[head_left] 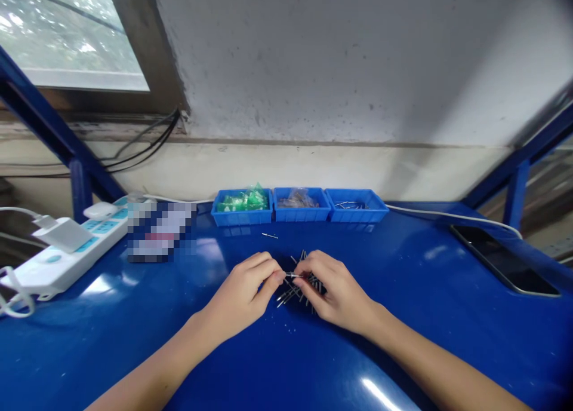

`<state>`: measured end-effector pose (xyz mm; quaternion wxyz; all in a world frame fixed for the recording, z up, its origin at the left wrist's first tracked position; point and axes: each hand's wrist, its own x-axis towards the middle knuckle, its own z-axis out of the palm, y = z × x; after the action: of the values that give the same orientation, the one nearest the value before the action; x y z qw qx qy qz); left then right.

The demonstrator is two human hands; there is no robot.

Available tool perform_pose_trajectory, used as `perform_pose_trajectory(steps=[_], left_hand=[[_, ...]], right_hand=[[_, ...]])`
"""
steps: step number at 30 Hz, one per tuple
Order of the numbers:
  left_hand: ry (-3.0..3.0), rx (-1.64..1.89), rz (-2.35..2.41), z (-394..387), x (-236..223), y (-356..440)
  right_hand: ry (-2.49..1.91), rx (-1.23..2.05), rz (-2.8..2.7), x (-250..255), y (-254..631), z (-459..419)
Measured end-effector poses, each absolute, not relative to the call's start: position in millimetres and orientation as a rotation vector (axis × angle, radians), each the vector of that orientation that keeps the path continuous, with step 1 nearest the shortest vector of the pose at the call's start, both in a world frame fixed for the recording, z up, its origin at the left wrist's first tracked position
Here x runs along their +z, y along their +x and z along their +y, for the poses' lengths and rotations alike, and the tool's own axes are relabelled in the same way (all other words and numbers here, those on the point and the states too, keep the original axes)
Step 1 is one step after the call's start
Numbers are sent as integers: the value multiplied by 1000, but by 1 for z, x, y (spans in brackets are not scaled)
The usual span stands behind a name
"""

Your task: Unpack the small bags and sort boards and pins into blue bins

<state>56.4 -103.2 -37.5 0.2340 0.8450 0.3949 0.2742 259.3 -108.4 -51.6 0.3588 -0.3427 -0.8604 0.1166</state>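
Observation:
Over the middle of the blue table, my left hand (250,282) and my right hand (333,285) pinch a thin metal blind rivet (292,275) between them, one at each end. Fingertips cover both of its ends. Beneath and around my right fingers lies a loose pile of similar blind rivets (286,296), partly hidden by that hand. One single rivet (269,235) rests apart, farther back and left of the pile. Tiny pale specks lie on the table just in front of the pile.
Three blue bins line the wall: one with green packets (244,202), one with a clear bag (299,199), one with metal rivets (353,206). A power strip (60,258) with a plugged charger stands left, near a blurred item (161,235). A phone (504,258) lies right.

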Motion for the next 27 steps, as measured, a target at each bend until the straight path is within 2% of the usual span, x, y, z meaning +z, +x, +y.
perform_pose_trajectory(steps=[3,5,7,9,13,16,19,23,27], left_hand=[[2349,755,1042,-102,-37,56],[2399,768,1086,-92,-40,55],[2476,797,1229,-73,-47,53],[2540,793,1421,-52,-55,50],[2541,603,1675,-28,-68,45],[2532,616,1687,-34,-72,46],[2471,721,1522,-50,-70,51],[2345,862,1253,-74,-60,60],[2282,911,1189,-87,-53,67]], right_hand=[[-814,162,-2241,-46,263,-102],[-840,-42,-2200,-38,276,-89],[-1021,-292,-2025,-28,297,-70],[-1392,-438,-1748,-24,321,-53],[-1780,-316,-1642,-41,348,-41],[-1678,-137,-1825,-58,331,-50],[-1365,-38,-2059,-64,296,-65],[-1025,-15,-2278,-61,265,-82],[-940,-33,-2307,-57,262,-90]])
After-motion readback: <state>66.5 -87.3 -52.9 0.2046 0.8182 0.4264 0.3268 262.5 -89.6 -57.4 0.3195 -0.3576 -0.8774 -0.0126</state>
